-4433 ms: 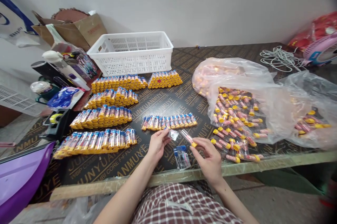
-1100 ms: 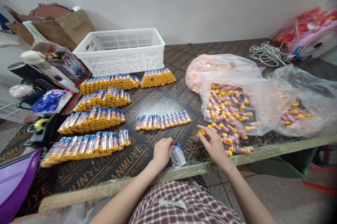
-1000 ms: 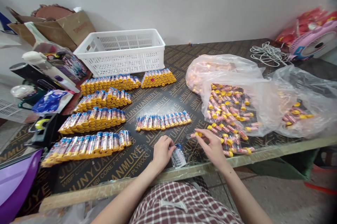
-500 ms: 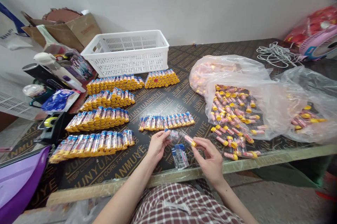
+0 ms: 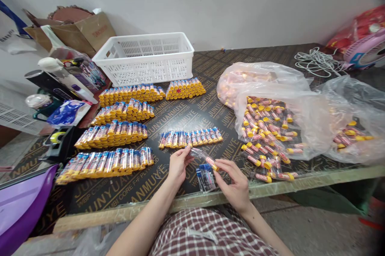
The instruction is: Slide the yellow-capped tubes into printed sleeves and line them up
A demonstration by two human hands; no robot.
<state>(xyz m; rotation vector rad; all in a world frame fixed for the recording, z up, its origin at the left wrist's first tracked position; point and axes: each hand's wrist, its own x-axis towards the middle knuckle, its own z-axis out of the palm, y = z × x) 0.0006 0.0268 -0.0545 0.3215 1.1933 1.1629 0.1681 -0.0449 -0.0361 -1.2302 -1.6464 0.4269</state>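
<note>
My right hand (image 5: 233,182) pinches the yellow-capped end of a clear tube with a pink label (image 5: 211,162). At the tube's other end, my left hand (image 5: 179,164) has its fingers closed on a small clear piece, too small to make out; it meets the tube. Just below the tube lie small flat blue-and-clear packets (image 5: 206,177) on the dark table. Beyond my hands is a short row of blue-topped tubes with yellow caps (image 5: 191,138). Loose pink-labelled tubes (image 5: 264,160) spill from an open plastic bag to the right of my right hand.
Stacked rows of finished-looking tubes (image 5: 111,132) fill the left side, below a white basket (image 5: 147,67). Clear bags (image 5: 313,123) of tubes stand at the right, near a white cord (image 5: 319,62) and pink fan (image 5: 365,51). A black tape dispenser (image 5: 60,144) is at the left.
My right hand has moved left and slightly down with the tube, towards my left hand. The clear packet in my left hand now meets the tube's open end.
</note>
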